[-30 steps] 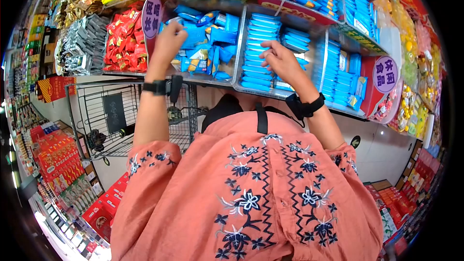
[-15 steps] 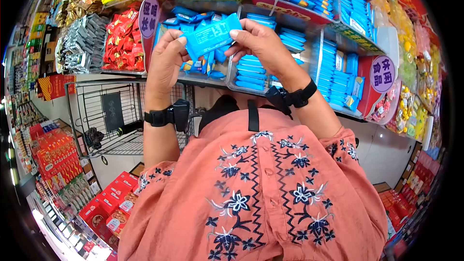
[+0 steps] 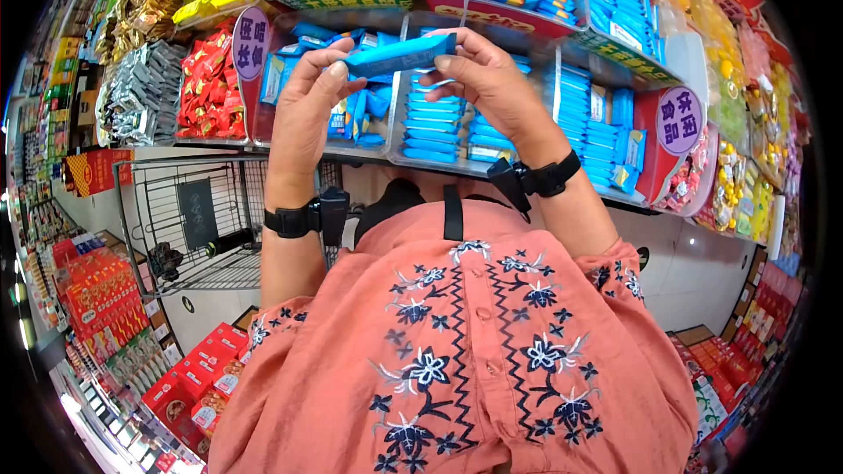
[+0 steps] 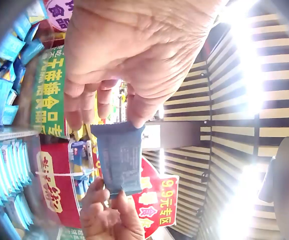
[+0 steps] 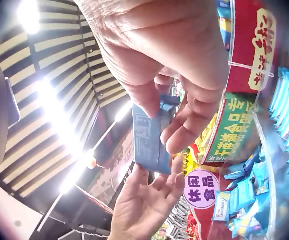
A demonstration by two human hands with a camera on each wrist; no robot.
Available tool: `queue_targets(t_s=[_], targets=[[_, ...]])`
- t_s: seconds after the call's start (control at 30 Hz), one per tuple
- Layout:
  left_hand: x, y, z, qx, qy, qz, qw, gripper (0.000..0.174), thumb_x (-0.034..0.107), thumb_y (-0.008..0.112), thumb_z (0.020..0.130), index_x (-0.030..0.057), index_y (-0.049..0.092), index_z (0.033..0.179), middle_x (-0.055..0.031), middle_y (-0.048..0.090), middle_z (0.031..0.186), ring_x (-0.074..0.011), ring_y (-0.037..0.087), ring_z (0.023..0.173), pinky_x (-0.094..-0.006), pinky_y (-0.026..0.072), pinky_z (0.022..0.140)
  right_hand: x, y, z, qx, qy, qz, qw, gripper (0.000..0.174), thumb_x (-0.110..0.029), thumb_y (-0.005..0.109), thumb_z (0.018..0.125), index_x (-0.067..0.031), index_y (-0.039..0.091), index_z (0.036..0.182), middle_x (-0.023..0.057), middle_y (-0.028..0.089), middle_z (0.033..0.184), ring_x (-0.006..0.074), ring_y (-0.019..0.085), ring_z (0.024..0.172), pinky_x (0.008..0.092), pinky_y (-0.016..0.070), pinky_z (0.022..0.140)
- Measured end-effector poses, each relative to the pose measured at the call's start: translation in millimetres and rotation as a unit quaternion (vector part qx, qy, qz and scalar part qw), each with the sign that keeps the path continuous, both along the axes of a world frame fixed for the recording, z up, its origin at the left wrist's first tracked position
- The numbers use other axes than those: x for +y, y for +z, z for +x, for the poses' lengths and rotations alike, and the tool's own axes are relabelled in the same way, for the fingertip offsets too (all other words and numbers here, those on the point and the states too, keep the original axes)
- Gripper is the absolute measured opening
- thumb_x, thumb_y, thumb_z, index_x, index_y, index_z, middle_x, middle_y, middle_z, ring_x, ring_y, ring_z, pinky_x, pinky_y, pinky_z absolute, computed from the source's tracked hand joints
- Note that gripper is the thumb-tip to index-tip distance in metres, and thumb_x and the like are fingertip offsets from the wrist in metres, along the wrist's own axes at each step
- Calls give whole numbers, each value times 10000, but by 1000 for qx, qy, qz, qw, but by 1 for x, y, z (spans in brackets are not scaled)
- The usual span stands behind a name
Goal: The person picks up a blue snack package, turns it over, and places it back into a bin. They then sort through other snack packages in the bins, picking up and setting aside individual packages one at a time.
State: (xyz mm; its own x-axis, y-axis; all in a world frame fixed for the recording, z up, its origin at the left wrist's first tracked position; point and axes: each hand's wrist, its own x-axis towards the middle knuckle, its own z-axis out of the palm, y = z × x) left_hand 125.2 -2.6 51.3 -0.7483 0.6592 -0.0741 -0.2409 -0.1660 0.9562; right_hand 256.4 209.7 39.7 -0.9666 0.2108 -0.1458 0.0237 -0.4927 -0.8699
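Observation:
A small blue snack packet [image 3: 399, 56] is held up over the bins, stretched between both hands. My left hand [image 3: 309, 92] pinches one end with thumb and fingers. At the other end, my right hand [image 3: 496, 83] pinches the packet's corner. In the left wrist view the packet [image 4: 118, 157] shows a plain blue face with crimped ends. The right wrist view shows faint pale print on the packet [image 5: 152, 135]. Below the hands lie a bin of loose blue packets [image 3: 356, 114] and a bin of neatly stacked blue packets [image 3: 432, 118].
Red packets [image 3: 211, 92] and silver packets [image 3: 145, 92] fill bins at the left. A wire shopping cart [image 3: 202, 211] stands below the display's left part. Purple round signs [image 3: 679, 118] mark the bins. Red boxes [image 3: 198, 377] are stacked at lower left.
A second ago both hands were apart over the bins. Half a second ago they held the packet with its broad face up; now it is tilted and appears narrower.

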Motion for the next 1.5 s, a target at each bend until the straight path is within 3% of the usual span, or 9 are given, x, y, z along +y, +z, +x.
queue_targets(t_s=[0.13,0.23,0.3,0.43,0.53,0.93,1.13,1.33,1.5], targets=[[10,3,16,-53,-31,13,998,221,154,550,1014,34,585,1196,-163,547,1371,-249,601,1155,-430,537,969,11,-2,10,43,4,-47,998,287,-65,552,991,2,565,1270,85,635,1150,213,682,1017,359,569,946],[17,7,24,-110,-56,47,991,267,189,557,1014,15,575,1215,-139,589,1278,-264,614,1125,-423,555,924,12,-2,17,61,-35,-62,996,238,-21,514,984,18,607,1200,89,651,1126,203,665,1057,370,580,922],[17,2,24,-126,-55,72,988,291,217,567,1010,15,578,1219,-115,610,1202,-250,624,1087,-420,557,897,14,6,23,34,-41,-39,998,259,-18,486,972,8,627,1187,78,654,1137,173,657,1036,339,567,918],[28,0,32,-69,-30,7,997,228,141,578,997,23,570,1192,-125,599,1272,-204,619,1098,-376,564,878,21,1,30,7,-23,45,999,339,-23,432,931,-17,658,1184,41,656,1152,95,618,943,243,525,850],[34,5,42,-59,-21,16,998,211,102,577,988,26,565,1184,-121,598,1275,-183,613,1101,-369,564,878,22,9,36,-2,-45,27,999,400,-32,413,902,-31,649,1226,18,644,1162,57,559,888,206,477,792],[45,11,53,1,5,11,1000,293,83,612,964,-13,553,1234,-84,622,1176,-119,607,1034,-254,496,900,32,13,47,45,-30,-29,998,409,-70,414,914,12,613,1263,56,621,1219,96,573,1050,260,486,924],[48,11,55,11,2,-8,1000,297,77,616,959,-13,552,1235,-83,619,1187,-114,604,1050,-247,485,917,35,12,52,44,-36,-27,998,392,-75,427,920,6,619,1252,50,632,1193,85,589,989,251,499,880],[51,8,54,20,-23,-12,999,269,46,581,969,-13,531,1226,-129,574,1307,-154,602,1089,-292,543,890,38,6,55,27,-47,5,999,342,-86,485,935,-45,641,1236,16,651,1125,52,591,909,222,502,798],[56,2,53,24,-31,-29,999,273,53,598,962,-10,539,1221,-117,577,1305,-138,600,1076,-283,536,878,42,-4,58,24,-55,17,998,310,-75,499,951,-46,644,1224,27,650,1161,64,601,956,234,507,818]])
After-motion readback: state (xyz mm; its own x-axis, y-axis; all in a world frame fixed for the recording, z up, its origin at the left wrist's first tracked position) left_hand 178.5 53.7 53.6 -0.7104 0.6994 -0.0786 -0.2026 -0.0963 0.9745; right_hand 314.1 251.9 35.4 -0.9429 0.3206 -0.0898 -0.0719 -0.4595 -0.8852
